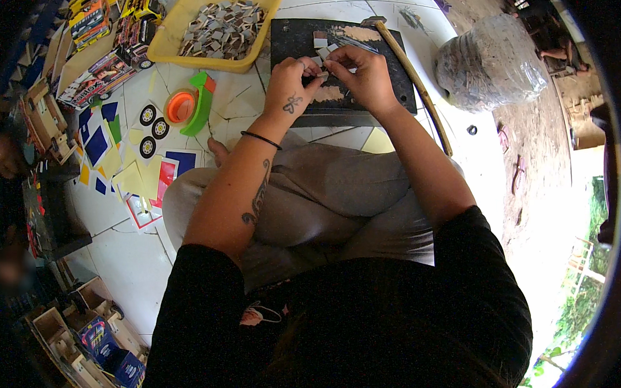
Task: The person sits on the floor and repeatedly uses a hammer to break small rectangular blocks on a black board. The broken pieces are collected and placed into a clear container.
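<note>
Both my hands meet over a black board (394,47) in front of my crossed legs. My left hand (290,89) is closed, thumb and forefinger pinching a small flat piece (322,76) at their tips. Right beside it, my right hand (368,76) is also closed in a pinch; its fingertips hide whatever is between them. Just beyond the fingers, a few small square grey-and-brown pieces (320,40) lie on the board. Light brown patches (359,33) mark the board's surface.
A yellow tray (156,45) heaped with similar pieces is at the back left. A hammer (412,74) lies along the board's right edge. Left are a green tape dispenser (200,116), wheel stickers (148,115), coloured sheets (129,180) and toy trucks (101,78). A filled plastic bag (487,65) stands right.
</note>
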`<state>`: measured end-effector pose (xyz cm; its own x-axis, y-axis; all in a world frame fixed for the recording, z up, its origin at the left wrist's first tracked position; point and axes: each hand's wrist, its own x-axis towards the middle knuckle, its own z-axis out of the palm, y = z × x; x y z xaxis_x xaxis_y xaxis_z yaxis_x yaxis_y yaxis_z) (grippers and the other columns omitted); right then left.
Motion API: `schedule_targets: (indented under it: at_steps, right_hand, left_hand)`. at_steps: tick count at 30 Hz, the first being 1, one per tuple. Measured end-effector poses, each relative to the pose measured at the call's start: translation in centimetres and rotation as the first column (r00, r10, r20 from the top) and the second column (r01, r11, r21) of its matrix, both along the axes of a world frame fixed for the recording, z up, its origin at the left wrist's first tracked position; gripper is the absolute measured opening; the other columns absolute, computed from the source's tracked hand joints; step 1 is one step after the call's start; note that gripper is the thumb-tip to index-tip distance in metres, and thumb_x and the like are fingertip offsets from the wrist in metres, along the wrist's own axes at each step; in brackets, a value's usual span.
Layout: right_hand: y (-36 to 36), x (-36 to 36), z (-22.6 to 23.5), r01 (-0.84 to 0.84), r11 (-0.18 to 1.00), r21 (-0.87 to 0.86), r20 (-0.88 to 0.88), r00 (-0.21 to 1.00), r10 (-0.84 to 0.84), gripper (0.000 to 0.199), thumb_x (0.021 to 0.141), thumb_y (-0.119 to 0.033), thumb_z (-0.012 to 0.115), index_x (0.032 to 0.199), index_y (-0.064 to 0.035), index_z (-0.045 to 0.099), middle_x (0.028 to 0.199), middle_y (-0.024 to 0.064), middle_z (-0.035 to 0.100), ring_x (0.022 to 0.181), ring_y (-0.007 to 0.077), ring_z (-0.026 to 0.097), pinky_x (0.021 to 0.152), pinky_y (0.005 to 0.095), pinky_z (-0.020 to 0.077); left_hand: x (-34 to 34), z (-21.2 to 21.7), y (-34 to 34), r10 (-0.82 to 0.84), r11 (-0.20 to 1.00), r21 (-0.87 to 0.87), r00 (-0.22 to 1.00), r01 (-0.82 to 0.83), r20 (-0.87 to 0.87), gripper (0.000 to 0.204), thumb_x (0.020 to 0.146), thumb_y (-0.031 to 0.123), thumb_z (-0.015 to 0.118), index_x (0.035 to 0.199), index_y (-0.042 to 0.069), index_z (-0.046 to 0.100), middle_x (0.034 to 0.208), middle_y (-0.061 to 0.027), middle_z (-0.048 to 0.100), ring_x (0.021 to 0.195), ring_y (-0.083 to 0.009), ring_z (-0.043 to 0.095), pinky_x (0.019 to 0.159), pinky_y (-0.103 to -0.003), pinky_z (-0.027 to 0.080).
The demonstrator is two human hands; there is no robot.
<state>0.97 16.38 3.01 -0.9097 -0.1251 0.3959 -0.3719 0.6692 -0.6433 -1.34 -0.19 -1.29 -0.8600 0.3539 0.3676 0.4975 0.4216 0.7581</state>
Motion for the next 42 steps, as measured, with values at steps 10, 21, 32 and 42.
schedule_targets:
  at_steps: [10,21,32,42]
  right_hand:
    - [0.3,0.1,0.9,-0.084,0.996,0.019,0.07,0.994,0.083,0.017,0.081,-0.011,0.069,0.093,0.0004,0.065,0.086,0.0126,0.069,0.083,0.0213,0.068,0.074,0.0321,0.0529]
    - [14.7,6.7,0.3,0.235,0.902,0.363,0.348,0.864,-0.365,0.053,0.084,-0.004,0.06,0.131,-0.0056,0.035,0.106,0.0227,0.057,0.1,0.0351,0.058,0.088,0.0422,0.0456]
    - [5.2,18.8,10.2,0.229,0.956,0.185,0.478,0.829,-0.291,0.039,0.092,-0.012,0.054,0.13,-0.0046,0.048,0.09,0.0191,0.064,0.078,0.0306,0.064,0.071,0.0374,0.0503]
    - [3.8,19.5,9.4,0.181,0.942,0.282,0.282,0.923,-0.262,0.041,0.09,-0.01,0.055,0.13,-0.0059,0.047,0.102,0.0223,0.062,0.089,0.0372,0.063,0.075,0.0426,0.0508]
  left_hand:
    - [0.3,-0.1,1.0,0.019,0.994,0.112,0.985,0.0,-0.169,0.01,0.077,0.009,0.069,0.08,0.0,0.066,0.08,-0.0134,0.064,0.073,-0.0302,0.062,0.066,-0.036,0.049]
    - [0.2,0.2,1.0,0.005,0.994,0.107,0.997,0.003,-0.073,0.012,0.08,0.012,0.069,0.078,0.001,0.065,0.074,-0.0109,0.062,0.063,-0.0244,0.06,0.057,-0.033,0.045]
    - [0.0,-0.1,1.0,0.001,0.994,0.11,0.991,0.013,-0.133,0.012,0.081,0.012,0.068,0.078,0.001,0.065,0.073,-0.0101,0.062,0.063,-0.0237,0.06,0.057,-0.032,0.045]
    - [0.1,-0.3,1.1,0.001,0.991,0.128,0.984,0.022,-0.178,0.011,0.082,0.009,0.066,0.077,0.0,0.063,0.068,-0.01,0.058,0.055,-0.023,0.055,0.053,-0.033,0.043]
